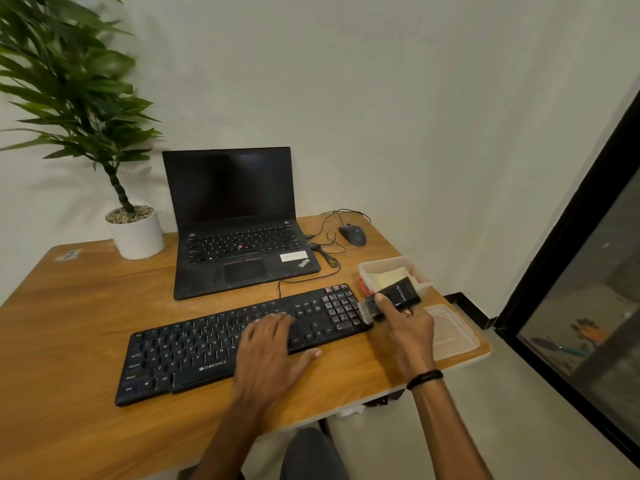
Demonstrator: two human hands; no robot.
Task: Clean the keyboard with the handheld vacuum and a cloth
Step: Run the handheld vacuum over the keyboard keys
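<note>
Flat black ZEBRONICS keyboard (194,355) lay on wood-grain bench (69,323). Left hand (273,344) rested flat on keys. Right hand (410,327) gripped boxy black vacuum (401,294), bristled nozzle at numpad edge. ThinkPad laptop (242,258) behind.

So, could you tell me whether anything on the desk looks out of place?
Nothing looks spilled or damaged. The clear lid lies off its container by the desk edge; the cables lie loosely looped.

ZEBRONICS on keyboard (194,344); ThinkPad on laptop (242,258)
</note>
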